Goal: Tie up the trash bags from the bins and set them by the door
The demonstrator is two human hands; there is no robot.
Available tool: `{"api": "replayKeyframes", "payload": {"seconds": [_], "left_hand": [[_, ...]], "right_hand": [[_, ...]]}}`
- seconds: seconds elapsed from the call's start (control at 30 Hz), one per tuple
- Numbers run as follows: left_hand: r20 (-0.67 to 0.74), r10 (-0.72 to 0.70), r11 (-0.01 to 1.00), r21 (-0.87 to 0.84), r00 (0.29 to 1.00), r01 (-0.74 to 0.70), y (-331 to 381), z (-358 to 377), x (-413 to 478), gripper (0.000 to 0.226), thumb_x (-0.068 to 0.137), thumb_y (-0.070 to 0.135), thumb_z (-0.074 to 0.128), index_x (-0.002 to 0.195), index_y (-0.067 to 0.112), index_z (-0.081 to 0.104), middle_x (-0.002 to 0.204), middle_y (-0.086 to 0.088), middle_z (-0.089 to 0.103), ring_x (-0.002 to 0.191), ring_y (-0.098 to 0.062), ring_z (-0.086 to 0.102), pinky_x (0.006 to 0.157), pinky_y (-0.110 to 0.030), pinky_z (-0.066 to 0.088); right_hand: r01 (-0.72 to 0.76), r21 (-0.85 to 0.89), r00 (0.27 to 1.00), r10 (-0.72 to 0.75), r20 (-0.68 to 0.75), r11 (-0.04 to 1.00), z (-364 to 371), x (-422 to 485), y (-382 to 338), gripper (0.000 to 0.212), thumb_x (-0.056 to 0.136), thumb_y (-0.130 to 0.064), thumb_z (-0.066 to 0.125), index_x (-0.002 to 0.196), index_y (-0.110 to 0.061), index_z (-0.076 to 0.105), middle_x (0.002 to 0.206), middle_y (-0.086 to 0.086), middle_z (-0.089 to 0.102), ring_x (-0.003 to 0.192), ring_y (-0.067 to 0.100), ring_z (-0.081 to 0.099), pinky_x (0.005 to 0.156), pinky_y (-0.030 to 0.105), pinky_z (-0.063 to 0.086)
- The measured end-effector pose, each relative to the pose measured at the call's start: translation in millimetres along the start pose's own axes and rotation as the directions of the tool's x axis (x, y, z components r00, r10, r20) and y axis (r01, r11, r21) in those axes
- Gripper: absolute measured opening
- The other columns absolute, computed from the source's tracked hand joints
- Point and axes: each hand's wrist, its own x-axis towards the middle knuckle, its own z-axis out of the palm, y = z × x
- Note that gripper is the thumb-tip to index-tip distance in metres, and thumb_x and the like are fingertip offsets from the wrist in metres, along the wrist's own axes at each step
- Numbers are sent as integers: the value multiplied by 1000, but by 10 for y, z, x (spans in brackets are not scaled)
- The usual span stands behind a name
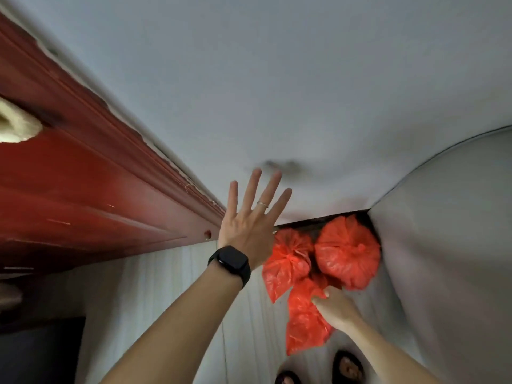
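Right hand (336, 309) pinching a red bag (304, 325) next to two tied bags (347, 252), left hand (249, 217) spread, guess it just needs setting down.

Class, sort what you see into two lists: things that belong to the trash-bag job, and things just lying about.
Job: held red bag, gripped by right hand; left tied red bag; round tied red bag; red door frame.
Lying about: dark slippers; black watch and ring on the open left hand.
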Motion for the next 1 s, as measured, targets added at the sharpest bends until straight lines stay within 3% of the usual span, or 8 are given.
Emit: {"api": "replayKeyframes", "payload": {"seconds": [0.1,0.27,0.37,0.43,0.57,0.73,0.9,1.0], "left_hand": [[-136,-8,996,87,991,20,-156,171,207,94,79,19,52,156,28,-1,163,3,-15,148,-28,-18,116,-60,-9],[-196,-5,981,188,981,42,-225,447,287,100,78,17,61,156,20,-1,163,9,-14,147,-22,-24,117,-59,-6],[-244,5,978,202,970,46,-228,495,318,94,82,19,58,156,24,1,163,10,-5,149,-23,-14,117,-60,-3],[-274,17,975,217,962,45,-233,520,331,90,84,21,56,156,25,2,163,10,-3,149,-23,-10,117,-61,-1],[-298,21,976,214,954,46,-248,554,340,89,85,21,56,156,25,2,163,9,-1,148,-23,-10,117,-62,0],[-276,32,985,172,961,16,-249,477,295,85,89,28,52,156,26,0,164,9,-2,150,-23,-6,117,-60,-2],[-232,49,991,135,971,-18,-306,407,260,71,98,38,37,156,26,-3,163,12,-9,150,-18,-13,119,-56,-5],[-195,50,991,133,979,-24,-303,308,260,70,98,40,35,156,26,-3,163,9,-12,149,-20,-15,119,-58,0]], "right_hand": [[9,-10,1000,-9,-25,1000,-32,312,-31,28,95,-31,48,100,-9,64,116,17,68,109,35,62,76,28,39],[-31,-4,999,31,32,1000,-12,681,183,26,88,-31,50,69,-14,56,84,8,65,88,31,65,64,28,39],[-20,63,1000,19,16,998,-13,704,190,32,90,-27,51,60,-15,50,70,3,58,74,24,58,61,32,39],[35,173,994,-16,-110,984,16,649,168,33,93,-26,51,63,-13,55,70,2,60,72,23,57,68,36,44],[134,283,912,-7,-410,950,119,475,168,23,97,-36,50,97,-15,61,90,1,65,86,23,61,79,35,48],[-13,-154,997,1,-79,988,298,646,496,33,97,-35,45,110,-10,63,114,11,69,107,30,63,83,32,47],[19,-244,998,-31,-45,970,288,759,544,37,94,-35,43,110,-10,64,110,9,68,101,29,65,82,36,53],[65,-277,998,-69,-5,959,262,805,528,31,87,-34,42,94,-14,65,96,4,68,93,27,67,76,37,55]]}}
